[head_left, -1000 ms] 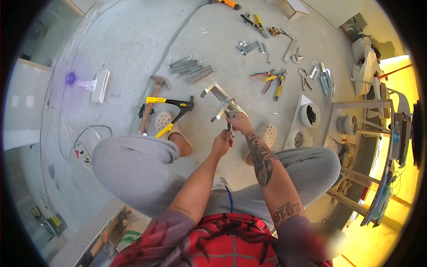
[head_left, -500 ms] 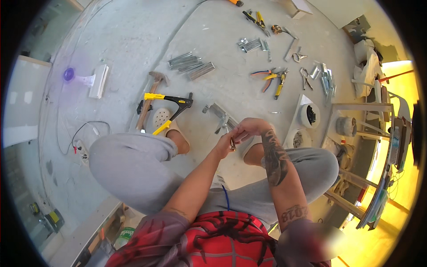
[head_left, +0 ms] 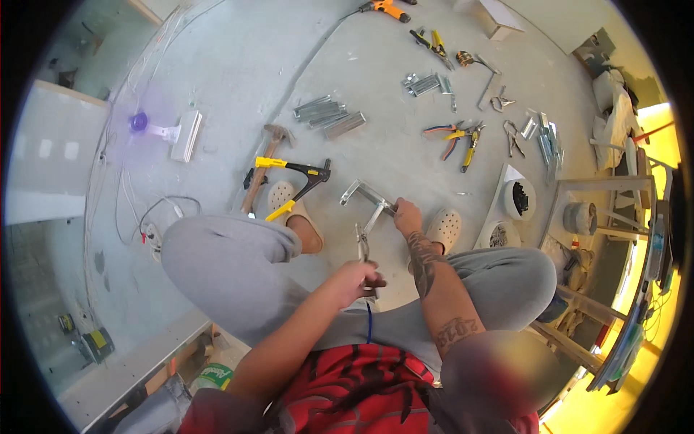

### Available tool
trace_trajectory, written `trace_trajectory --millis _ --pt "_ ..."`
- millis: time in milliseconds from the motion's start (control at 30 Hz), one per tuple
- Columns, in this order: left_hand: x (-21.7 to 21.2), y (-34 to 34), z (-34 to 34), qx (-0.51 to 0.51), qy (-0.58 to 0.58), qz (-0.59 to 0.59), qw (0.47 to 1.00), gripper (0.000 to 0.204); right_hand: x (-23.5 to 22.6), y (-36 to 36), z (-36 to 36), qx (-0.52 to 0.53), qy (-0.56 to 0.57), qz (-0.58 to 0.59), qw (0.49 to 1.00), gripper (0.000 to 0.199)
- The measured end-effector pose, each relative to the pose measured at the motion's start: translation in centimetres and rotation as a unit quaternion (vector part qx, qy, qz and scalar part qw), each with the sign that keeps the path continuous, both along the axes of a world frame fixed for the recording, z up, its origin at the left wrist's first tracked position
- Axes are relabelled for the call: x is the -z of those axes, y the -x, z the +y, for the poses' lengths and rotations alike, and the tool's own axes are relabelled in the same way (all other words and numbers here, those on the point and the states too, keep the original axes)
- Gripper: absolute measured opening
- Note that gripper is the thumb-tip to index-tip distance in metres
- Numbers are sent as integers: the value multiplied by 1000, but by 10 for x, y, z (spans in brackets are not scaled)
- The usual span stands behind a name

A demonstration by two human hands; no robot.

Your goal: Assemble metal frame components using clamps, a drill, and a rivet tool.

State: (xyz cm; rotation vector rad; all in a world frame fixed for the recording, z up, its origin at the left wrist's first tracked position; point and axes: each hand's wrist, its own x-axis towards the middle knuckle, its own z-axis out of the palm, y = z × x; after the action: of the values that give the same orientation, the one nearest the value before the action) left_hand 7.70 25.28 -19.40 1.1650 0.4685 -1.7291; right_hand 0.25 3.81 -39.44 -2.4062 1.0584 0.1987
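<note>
Yellow tool (head_left: 308, 171) crosses hammer (head_left: 258, 184) near metal frame (head_left: 374, 195) (right hand's (head_left: 408, 217)).

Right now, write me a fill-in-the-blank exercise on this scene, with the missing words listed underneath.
1. The person's ____ hand holds the bent metal profile.
2. The silver pliers are held in the ____ hand.
3. The hammer on the floor has a handle that looks made of ____.
4. The power tool at the picture's top edge is mostly ____ in colour.

Missing words: right; left; wood; orange.
</note>
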Motion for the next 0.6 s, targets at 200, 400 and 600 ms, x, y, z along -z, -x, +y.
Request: trace_trajectory --millis 200,400,600 --pt "-94 -112 40 -56 90 -395 913 30 -93 -47 -49 -74 120 -145 979 8" --pt "-154 -216 -9 -58 240 -426 870 36 -262 -93 -69 -277 293 -363 840 19" --pt "-170 -185 -71 18 399 -320 859 43 -383 -70 -42 -359 278 -443 773 31"
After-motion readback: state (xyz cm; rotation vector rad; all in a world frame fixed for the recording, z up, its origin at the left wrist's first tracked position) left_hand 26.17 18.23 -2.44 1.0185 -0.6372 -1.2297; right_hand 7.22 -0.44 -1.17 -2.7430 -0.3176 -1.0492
